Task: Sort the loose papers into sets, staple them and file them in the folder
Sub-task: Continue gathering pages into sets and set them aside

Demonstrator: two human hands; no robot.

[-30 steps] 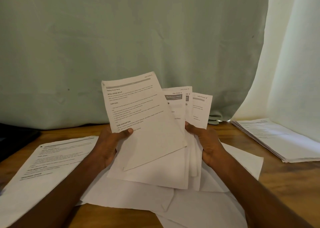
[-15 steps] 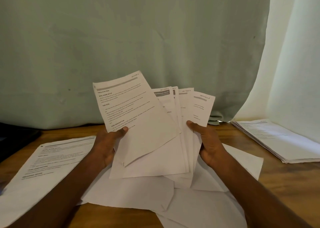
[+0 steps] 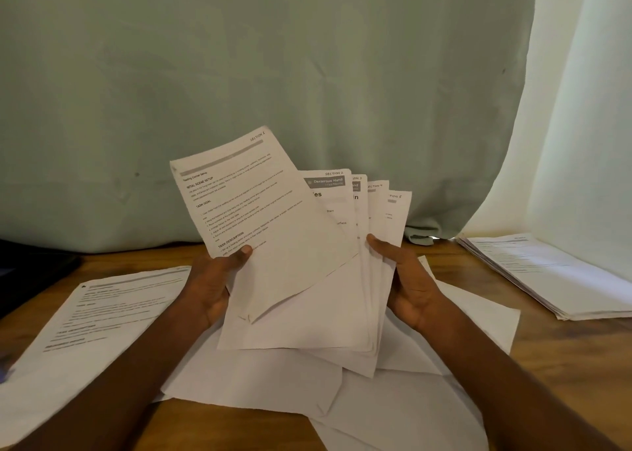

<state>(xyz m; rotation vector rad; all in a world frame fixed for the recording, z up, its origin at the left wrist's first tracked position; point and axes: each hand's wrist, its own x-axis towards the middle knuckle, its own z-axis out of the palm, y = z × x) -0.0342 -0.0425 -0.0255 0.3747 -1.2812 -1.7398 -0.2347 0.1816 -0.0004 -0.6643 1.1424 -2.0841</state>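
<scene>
Since a second ago the fan (image 3: pixel 307 245) has spread wider: the front sheet (image 3: pixel 253 218) has swung toward 11 o'clock and more headers show behind it, now reading Section 1 through Section 5. Both hands hold the fan upright above the table (image 3: pixel 564 355), text facing the person. The left hand (image 3: pixel 213 286) grips the front sheet at its lower left, thumb laid across the print. The right hand (image 3: pixel 410 286) holds the other four sheets from their right side, thumb on top, fingers hidden behind.

Each sheet's long axis runs from 6 to 12 o'clock, the front one leaning to 11. I'd judge the next move is squaring the five into one set, so the front sheet must swing back toward 12 over the rest; it lies at 1 o'clock from the left hand, which is the nearer.

Blank sheets (image 3: pixel 260 378) lie under the hands, a printed page (image 3: pixel 102 313) at 8 o'clock, a stack (image 3: pixel 547 276) at 3 o'clock. No stapler or folder is in view.
</scene>
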